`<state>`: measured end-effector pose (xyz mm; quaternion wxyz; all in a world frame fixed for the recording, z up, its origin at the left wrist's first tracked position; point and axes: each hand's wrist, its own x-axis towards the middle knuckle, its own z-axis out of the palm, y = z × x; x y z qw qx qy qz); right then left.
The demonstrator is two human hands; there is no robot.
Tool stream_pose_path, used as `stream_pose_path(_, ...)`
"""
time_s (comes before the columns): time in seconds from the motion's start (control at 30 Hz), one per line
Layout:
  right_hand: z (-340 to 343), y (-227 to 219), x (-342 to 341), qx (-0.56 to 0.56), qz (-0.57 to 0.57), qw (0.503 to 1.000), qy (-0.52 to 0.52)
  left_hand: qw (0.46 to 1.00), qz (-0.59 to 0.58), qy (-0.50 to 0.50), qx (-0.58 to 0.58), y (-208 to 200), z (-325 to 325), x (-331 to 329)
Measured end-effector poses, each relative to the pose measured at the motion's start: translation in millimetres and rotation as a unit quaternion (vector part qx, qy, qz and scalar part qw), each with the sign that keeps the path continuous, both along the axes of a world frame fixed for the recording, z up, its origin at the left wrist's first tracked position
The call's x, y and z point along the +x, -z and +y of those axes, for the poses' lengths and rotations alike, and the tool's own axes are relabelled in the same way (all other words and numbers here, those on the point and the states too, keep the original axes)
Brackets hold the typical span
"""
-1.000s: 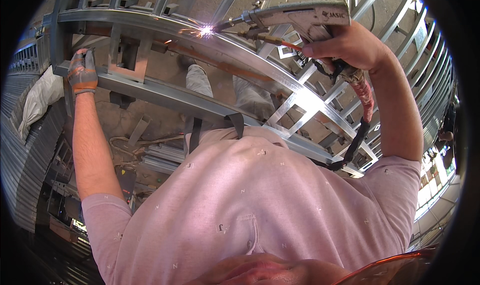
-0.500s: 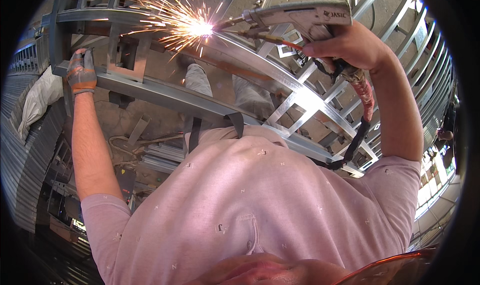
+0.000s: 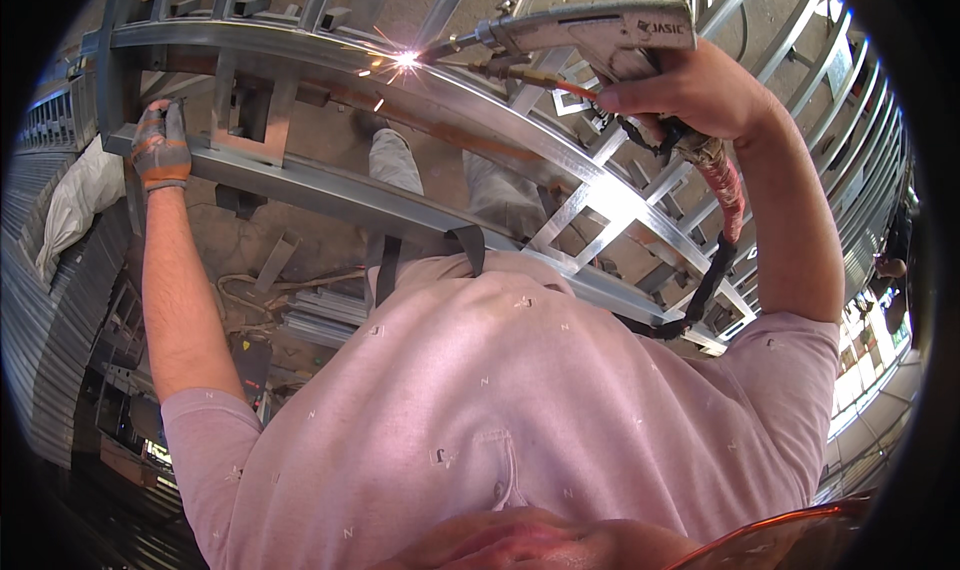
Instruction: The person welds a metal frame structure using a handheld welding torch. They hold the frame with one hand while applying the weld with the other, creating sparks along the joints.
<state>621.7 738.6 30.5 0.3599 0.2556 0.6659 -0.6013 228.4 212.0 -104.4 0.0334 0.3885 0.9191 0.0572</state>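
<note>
My bare right hand (image 3: 690, 95) is wrapped around the grip of a grey welding gun (image 3: 590, 22). The gun's nozzle points left at a small bright weld spot (image 3: 407, 60) on a long steel tube (image 3: 510, 130), throwing a few short sparks. Under the nozzle runs a thin brass wire guide (image 3: 510, 73) with an orange tip. A red and black hose (image 3: 728, 200) hangs from the handle. At the far left, my left hand (image 3: 162, 145), in a grey and orange glove, grips the near rail of the steel frame (image 3: 330, 198); its fingertips are partly hidden.
Further welded frame bars (image 3: 800, 45) curve along the right. Corrugated metal sheets (image 3: 50, 370) and a white sack (image 3: 80, 205) lie at the left. A stack of metal strips (image 3: 325, 315) rests on the floor below the frame. My legs (image 3: 395, 160) show between the rails.
The large spray of sparks has shrunk to a small bright spot with a few short sparks. The welding gun has shifted slightly left; my left hand stays on the rail.
</note>
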Motion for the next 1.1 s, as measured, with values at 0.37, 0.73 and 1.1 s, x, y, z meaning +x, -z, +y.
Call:
stream_pose_path(0.37, -8, -9, 0, 0.020, 0.042, 0.998, 0.041, 1.000, -0.003, -0.004, 0.011, 0, 4, 3)
stream_pose_path(0.73, -3, -11, -2, 0.026, -0.024, 0.999, -0.013, 0.999, -0.011, -0.045, -0.002, -7, 10, 9)
stream_pose_path(1.1, -6, -10, 3, 0.013, -0.010, 1.000, 0.010, 1.000, 0.012, 0.006, 0.001, -1, 4, 3)
